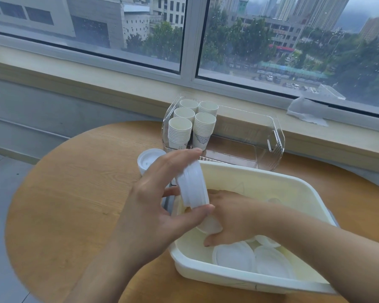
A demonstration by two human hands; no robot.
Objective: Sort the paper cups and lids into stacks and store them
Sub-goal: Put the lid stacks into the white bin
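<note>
two hands work over a cream plastic tub (271,180) on a round wooden table (74,193). left hand (162,204) holds a short stack of white lids (193,186) on edge, pinched between the thumb below and the fingers above, at the tub's near-left corner. right hand (232,217) reaches down into the tub, fingers curled around a single white lid (210,226). loose lids (249,256) lie flat on the tub floor, overlapping one another, just right of and below the right hand. a separate pile of lids (150,161) sits on the table, left of the tub and behind the left hand. beyond the tub stands a clear plastic bin (271,136); five stacks of paper cups (193,125) stand upright in its left end. behind the table runs a window sill (118,88), with a crumpled white bag (306,110) lying at its right.
</note>
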